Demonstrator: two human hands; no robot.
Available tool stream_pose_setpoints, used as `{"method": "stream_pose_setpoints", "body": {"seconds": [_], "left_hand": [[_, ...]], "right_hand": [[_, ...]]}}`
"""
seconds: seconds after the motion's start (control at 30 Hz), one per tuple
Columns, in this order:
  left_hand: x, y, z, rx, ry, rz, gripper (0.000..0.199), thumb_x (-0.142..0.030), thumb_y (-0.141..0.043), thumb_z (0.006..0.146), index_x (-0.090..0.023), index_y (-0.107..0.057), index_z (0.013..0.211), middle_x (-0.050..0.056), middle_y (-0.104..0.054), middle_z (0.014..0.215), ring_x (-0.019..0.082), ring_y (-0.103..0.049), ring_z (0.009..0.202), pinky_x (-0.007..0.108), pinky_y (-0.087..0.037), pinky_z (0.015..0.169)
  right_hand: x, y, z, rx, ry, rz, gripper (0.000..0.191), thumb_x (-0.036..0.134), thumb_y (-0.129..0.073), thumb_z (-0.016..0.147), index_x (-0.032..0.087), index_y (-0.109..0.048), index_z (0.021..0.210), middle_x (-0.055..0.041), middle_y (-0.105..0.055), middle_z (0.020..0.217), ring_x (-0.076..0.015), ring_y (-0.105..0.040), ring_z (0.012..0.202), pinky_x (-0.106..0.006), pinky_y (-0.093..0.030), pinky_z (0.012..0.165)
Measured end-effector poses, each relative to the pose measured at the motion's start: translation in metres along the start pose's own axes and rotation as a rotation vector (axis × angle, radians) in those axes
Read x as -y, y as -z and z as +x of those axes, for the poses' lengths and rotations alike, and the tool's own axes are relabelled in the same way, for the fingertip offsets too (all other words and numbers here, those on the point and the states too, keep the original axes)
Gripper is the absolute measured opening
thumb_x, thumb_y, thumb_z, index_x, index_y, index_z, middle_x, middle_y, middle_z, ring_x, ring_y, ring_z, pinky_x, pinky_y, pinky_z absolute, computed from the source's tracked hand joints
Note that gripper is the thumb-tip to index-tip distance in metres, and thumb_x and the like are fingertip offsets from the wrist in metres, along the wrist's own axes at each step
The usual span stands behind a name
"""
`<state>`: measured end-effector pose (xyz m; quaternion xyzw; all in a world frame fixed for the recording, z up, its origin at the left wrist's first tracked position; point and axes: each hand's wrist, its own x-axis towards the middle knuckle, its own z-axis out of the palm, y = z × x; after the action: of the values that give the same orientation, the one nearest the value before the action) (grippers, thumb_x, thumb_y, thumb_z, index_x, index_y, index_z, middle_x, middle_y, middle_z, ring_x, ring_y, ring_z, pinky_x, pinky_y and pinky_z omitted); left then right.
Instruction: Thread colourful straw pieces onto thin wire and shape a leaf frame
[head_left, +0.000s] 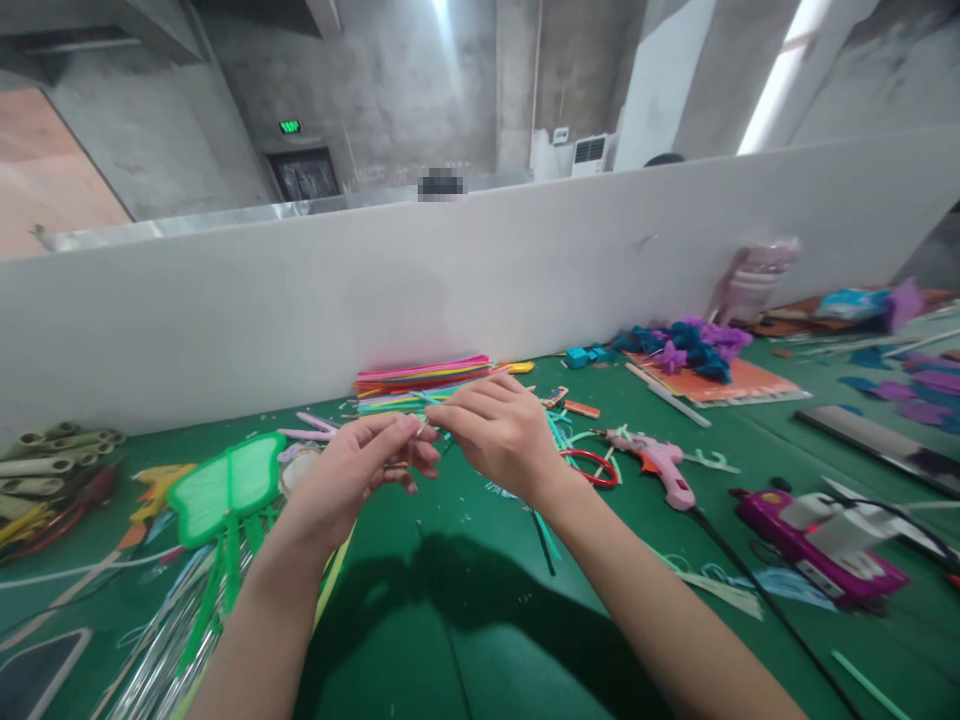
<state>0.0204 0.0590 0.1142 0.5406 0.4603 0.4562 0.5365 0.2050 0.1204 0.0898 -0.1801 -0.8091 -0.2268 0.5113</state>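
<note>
My left hand (367, 465) is raised over the green table (390, 640), its thumb and fingers pinched on a thin pale strand (421, 428). My right hand (499, 430) meets it from the right, palm down, with its fingertips closed at the same strand; what exactly they grip is too small to make out. Behind the hands lies a stack of colourful strips (420, 376) against the white partition. A green jellyfish-like piece (229, 488) rests left of my left forearm. Red-handled scissors (592, 468) lie just right of my right hand.
A pink glue gun (660, 465) with a black cable and a magenta power strip (821, 550) are on the right. Purple and blue pieces (697, 345) sit at the back right. A yellow glue gun (157, 492) and a phone (41, 675) are on the left. The white partition (300, 310) closes off the back.
</note>
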Motion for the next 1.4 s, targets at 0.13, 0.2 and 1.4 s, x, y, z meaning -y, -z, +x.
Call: {"method": "stream_pose_setpoints", "body": {"seconds": [0.13, 0.2, 1.4], "left_hand": [[0.002, 0.0, 0.003, 0.009, -0.048, 0.044, 0.027, -0.044, -0.075, 0.081, -0.018, -0.069, 0.076, 0.001, -0.068, 0.069, 0.011, -0.059, 0.065, 0.021, -0.045, 0.058], [0.003, 0.0, 0.003, 0.007, -0.079, 0.059, 0.027, -0.043, -0.076, 0.08, -0.018, -0.068, 0.073, -0.001, -0.065, 0.065, 0.011, -0.056, 0.063, 0.021, -0.044, 0.059], [0.012, -0.01, -0.002, -0.443, -0.758, 1.335, 0.022, -0.03, -0.054, 0.096, -0.026, -0.076, 0.101, 0.009, -0.075, 0.094, 0.026, -0.065, 0.088, 0.034, -0.042, 0.078]], "right_hand": [[0.003, 0.0, 0.001, 0.047, 0.024, -0.02, 0.022, 0.012, -0.053, 0.095, 0.02, -0.071, 0.086, 0.0006, -0.076, 0.08, -0.0137, -0.067, 0.077, -0.029, -0.042, 0.074], [0.002, 0.0, 0.0, 0.054, 0.012, -0.002, 0.021, 0.012, -0.054, 0.095, 0.021, -0.072, 0.088, 0.001, -0.076, 0.083, -0.0137, -0.067, 0.079, -0.029, -0.042, 0.075], [-0.001, -0.003, -0.003, 0.215, -0.125, 0.073, 0.019, 0.017, -0.055, 0.096, 0.02, -0.071, 0.086, 0.0004, -0.072, 0.076, -0.0151, -0.061, 0.075, -0.031, -0.037, 0.077]]}}
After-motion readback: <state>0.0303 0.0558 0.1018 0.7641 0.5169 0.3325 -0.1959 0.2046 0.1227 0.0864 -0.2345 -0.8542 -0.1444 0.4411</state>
